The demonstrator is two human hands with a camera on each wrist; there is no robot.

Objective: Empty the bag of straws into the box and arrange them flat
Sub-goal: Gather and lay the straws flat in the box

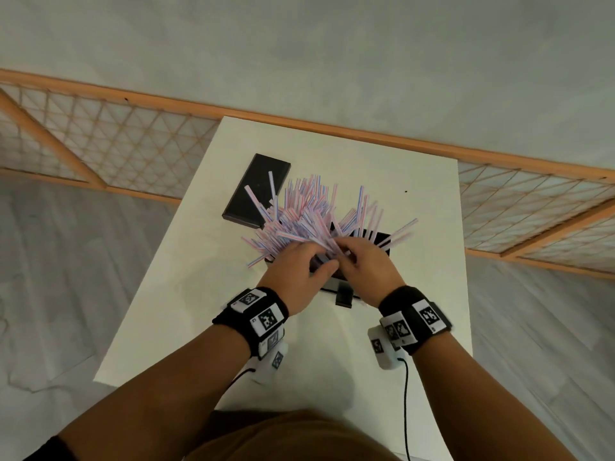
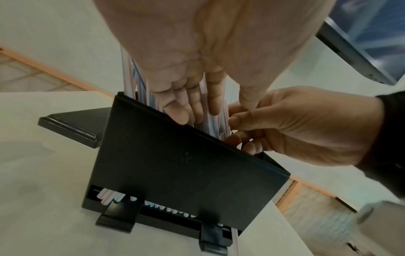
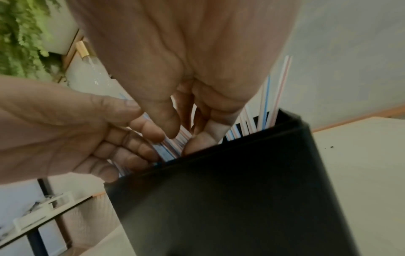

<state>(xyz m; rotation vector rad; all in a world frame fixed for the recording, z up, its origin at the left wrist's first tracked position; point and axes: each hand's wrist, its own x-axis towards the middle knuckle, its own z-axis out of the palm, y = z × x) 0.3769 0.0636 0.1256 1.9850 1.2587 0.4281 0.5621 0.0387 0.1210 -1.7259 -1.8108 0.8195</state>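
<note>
Left hand (image 1: 293, 267) and right hand (image 1: 364, 266) together over the black box (image 2: 186, 166), fingers curled among straws (image 1: 309, 217) already tipped in yet fanned upright, flattening apparently left, no bag visible.

It looks like an indoor domestic or studio room: a white tabletop (image 1: 416, 201) stands on pale wood-look flooring (image 1: 66, 247) beside a wooden lattice screen (image 1: 109, 141), with a leafy green plant (image 3: 19, 34) and a side shelf (image 3: 43, 213) nearby.
</note>
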